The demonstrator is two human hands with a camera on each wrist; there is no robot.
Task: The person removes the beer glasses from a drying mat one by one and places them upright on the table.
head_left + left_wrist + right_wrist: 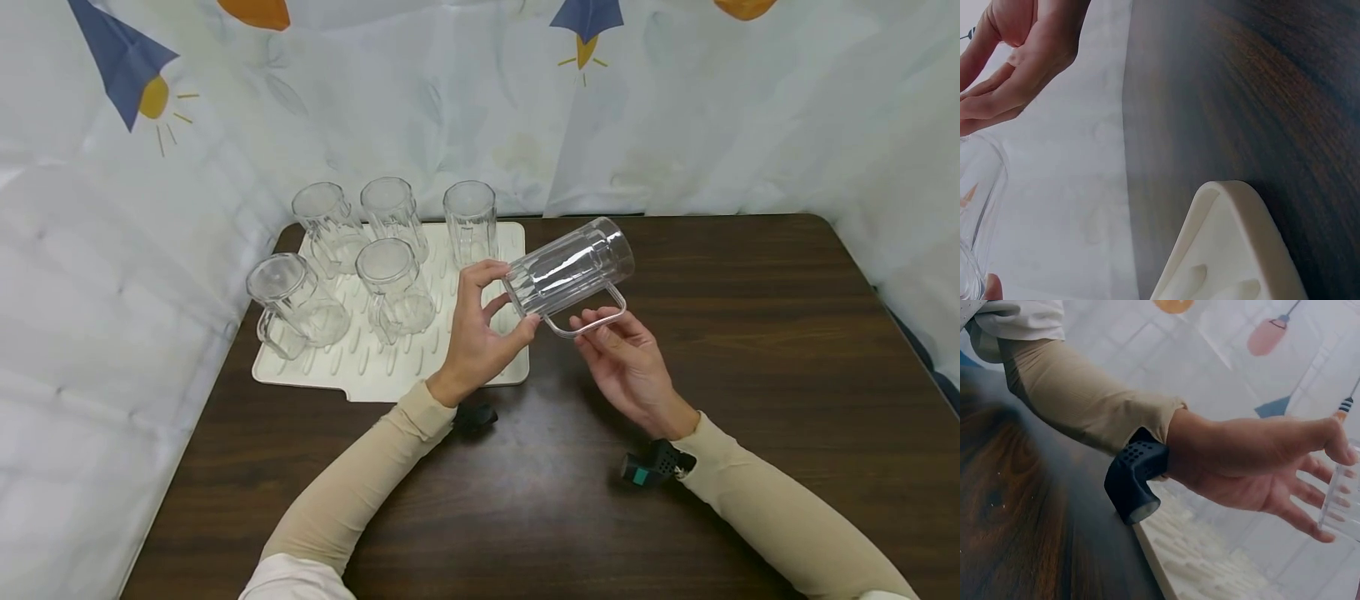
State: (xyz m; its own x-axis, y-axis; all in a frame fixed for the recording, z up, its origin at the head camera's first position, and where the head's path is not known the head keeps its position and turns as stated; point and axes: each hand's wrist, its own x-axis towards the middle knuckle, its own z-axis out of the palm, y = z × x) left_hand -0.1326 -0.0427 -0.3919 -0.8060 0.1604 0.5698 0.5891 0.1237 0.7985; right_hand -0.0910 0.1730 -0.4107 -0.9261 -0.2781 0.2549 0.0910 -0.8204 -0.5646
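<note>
A clear glass mug (572, 268) is held tilted in the air, its handle facing down and right. My left hand (478, 335) grips its left end between thumb and fingers; in the right wrist view the left hand (1260, 456) spans that end. The fingers and thumb of my right hand (630, 371) are at the handle, pinching it lightly. At the left edge of the left wrist view, part of the mug (985, 187) shows below the right hand (1029, 69). Just left of my hands lies a white ridged drying mat (375, 385).
Several similar mugs stand upside down on the mat, among them a front-left mug (300, 304), a front-middle mug (397, 292) and a back-right mug (470, 221). The dark wooden table (750, 350) extends right. Printed white fabric (450, 100) hangs behind and beside it.
</note>
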